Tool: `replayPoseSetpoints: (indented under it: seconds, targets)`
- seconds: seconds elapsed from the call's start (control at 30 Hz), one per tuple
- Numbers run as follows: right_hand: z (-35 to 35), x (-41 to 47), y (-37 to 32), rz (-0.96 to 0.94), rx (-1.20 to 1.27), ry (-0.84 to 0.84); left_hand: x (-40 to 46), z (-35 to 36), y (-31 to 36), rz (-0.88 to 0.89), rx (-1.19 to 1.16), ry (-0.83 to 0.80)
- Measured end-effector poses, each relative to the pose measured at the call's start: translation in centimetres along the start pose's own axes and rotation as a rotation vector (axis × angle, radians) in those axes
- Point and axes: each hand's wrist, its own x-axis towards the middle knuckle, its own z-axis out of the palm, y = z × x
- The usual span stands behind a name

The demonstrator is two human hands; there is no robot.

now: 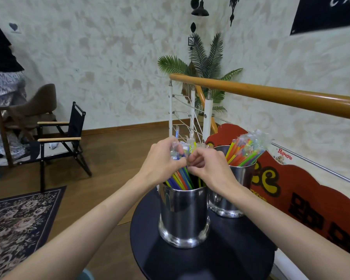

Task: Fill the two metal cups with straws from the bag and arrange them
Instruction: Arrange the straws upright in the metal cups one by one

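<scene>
Both my hands met above the near shiny cylindrical metal cup [183, 215], which stood close to the front-left edge of the round black worktop [220, 257]. My left hand [162, 162] curled round the clear-wrapped tops of the coloured plastic straws [180, 178] standing in that cup; my right hand [208, 168] pinched at the same bundle, fingers bent. The second metal cup [230, 203], just behind and to the right, held its own leaning straw bundle [245, 154]. Open wooden floor [109, 158] lay left of the worktop; a red cartoon signboard [291, 190] closed the right.
</scene>
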Motion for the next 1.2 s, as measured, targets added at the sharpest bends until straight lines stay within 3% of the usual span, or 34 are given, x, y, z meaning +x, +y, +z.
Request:
replayPoseSetpoints:
  seconds: [0.27, 0.6, 0.73, 0.97, 1.2]
  targets:
    - [-0.7, 0.5, -0.5, -0.048, -0.118, -0.128, -0.2, -0.2, -0.2, 0.045, -0.049, 0.074]
    - [-1.1, -0.1, -1.3, 0.016, 0.052, 0.097, 0.2, -1.0, 0.2, 0.16, 0.115, -0.073]
    - [-2.4, 0.3, -1.8, -0.111, 0.086, 0.165, 0.2, -0.9, 0.3, 0.215, 0.294, -0.142]
    - [-5.5, 2.2, -3.0, -0.404, -0.096, 0.241, 0.3, -1.7, 0.9, 0.387, 0.678, -0.187]
    - [-7.9, 3.2, -4.1, -0.508, -0.188, 0.267, 0.1, -2.0, 0.6, 0.323, 0.581, -0.203]
